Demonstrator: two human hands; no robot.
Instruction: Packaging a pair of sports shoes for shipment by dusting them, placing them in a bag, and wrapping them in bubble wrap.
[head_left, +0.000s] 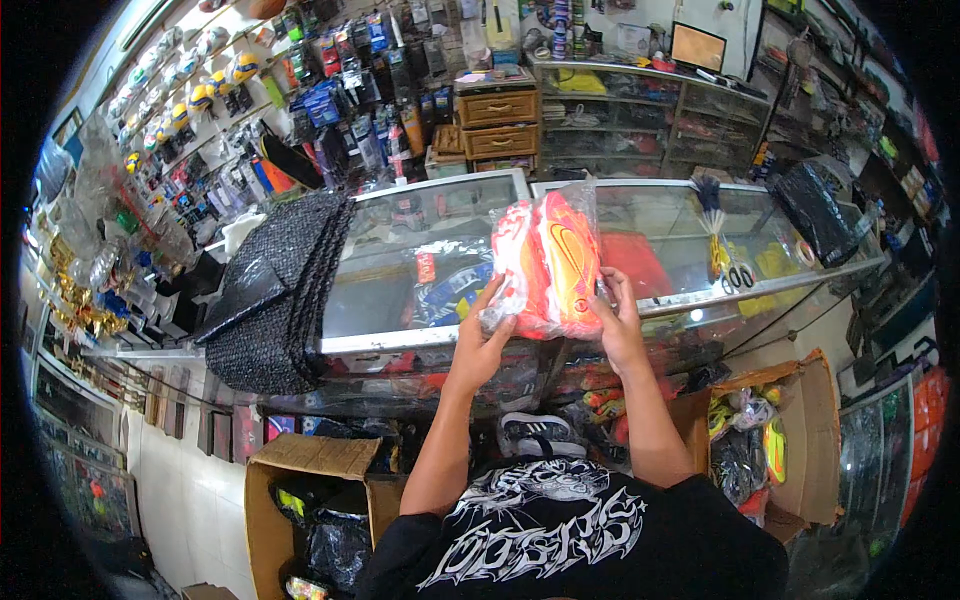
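Observation:
A pair of orange-pink Nike sports shoes lies side by side in a clear plastic bag. My left hand grips the bag's near left corner. On the other side, my right hand holds the near right part, thumb on top. The bundle is over the near edge of the glass display counter, around where its two sections meet. Whether it rests on the glass or hangs just above, I cannot tell. The undersides of the shoes are hidden.
Black bubble-wrap sheets cover the counter's left part. Scissors, a tape roll and a black package lie to the right. Open cardboard boxes, one left and one right, flank me; the right one holds bagged shoes.

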